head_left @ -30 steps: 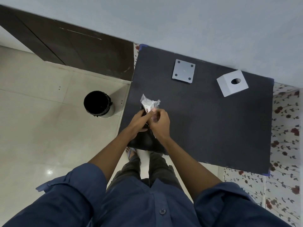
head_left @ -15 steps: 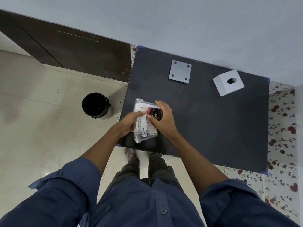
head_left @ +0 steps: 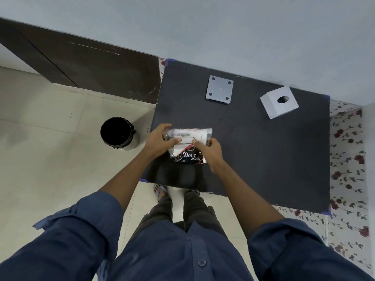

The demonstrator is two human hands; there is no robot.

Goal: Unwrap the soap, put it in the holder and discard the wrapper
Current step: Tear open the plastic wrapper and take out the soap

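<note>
A wrapped soap (head_left: 189,146) in clear plastic, with a dark "Dove" label facing up, is held over the near left part of the black table (head_left: 263,151). My left hand (head_left: 157,141) grips the pack's left end and my right hand (head_left: 210,152) pinches its right side. The soap itself stays inside the wrapper. A flat grey square soap holder (head_left: 219,89) with round corner dots lies at the table's far edge. On the floor to the left of the table stands a round bin (head_left: 118,133) with a black liner.
A white box (head_left: 279,102) with a round hole sits at the table's far right. A dark wooden panel (head_left: 85,65) leans along the wall at left. Floral cloth (head_left: 348,159) shows at the table's right side. My legs stand against the near table edge.
The pack has been turned from bunched and upright to flat and spread wide, with the Dove label now facing me. Both hands have shifted apart to its two ends.
</note>
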